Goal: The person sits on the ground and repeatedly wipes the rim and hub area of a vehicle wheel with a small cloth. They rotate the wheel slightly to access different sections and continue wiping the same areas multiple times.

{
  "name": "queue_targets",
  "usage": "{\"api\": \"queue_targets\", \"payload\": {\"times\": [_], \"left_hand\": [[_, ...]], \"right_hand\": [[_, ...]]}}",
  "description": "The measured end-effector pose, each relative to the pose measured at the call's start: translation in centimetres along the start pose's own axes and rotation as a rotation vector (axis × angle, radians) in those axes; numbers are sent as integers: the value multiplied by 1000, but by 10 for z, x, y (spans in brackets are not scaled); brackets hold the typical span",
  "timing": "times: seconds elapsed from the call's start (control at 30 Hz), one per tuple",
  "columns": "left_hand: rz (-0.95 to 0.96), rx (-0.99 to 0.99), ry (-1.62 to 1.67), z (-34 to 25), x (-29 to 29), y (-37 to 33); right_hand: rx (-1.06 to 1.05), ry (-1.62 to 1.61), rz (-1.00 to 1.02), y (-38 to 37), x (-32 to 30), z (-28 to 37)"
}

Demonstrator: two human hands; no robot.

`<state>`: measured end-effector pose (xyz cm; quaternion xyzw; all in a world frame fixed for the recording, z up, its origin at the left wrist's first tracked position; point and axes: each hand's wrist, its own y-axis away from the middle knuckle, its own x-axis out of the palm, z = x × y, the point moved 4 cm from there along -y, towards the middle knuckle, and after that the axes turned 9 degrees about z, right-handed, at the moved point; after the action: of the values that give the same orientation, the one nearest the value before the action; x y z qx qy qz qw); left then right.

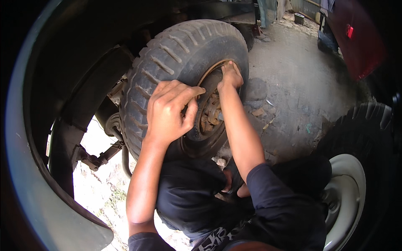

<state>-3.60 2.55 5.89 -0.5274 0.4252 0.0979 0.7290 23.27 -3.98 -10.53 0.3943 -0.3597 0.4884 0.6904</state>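
Note:
A large truck wheel stands upright in front of me, with a chunky black tyre (169,52) and a rusty wheel rim (211,69) around a brown hub (209,115). My right hand (231,75) is closed at the upper right of the rim, its fingertips at the rim's lip. Over the tyre's sidewall, by the left side of the rim, is my left hand (169,111). Its fingers are curled, with the index finger reaching toward the lip and the thumb a little apart from it. What those curled fingers hold, if anything, is hidden.
A pale fender (23,138) arches around the left side, with dark suspension parts (90,159) beneath. A second wheel with a white rim (349,171) stands close at my right. Dusty ground (297,75) with scattered debris stretches beyond. A dark red panel (356,37) hangs at upper right.

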Motion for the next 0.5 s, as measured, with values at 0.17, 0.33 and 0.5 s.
{"api": "queue_targets", "payload": {"times": [0.17,0.33,0.5], "left_hand": [[-19,-20,31,-3,0,2],[0,-38,-15,2,-2,1],[15,-28,-53,-1,0,0]], "right_hand": [[99,-30,-74,-34,-19,11],[96,69,156,-5,-9,3],[107,-18,-41,-19,-10,-2]]}}
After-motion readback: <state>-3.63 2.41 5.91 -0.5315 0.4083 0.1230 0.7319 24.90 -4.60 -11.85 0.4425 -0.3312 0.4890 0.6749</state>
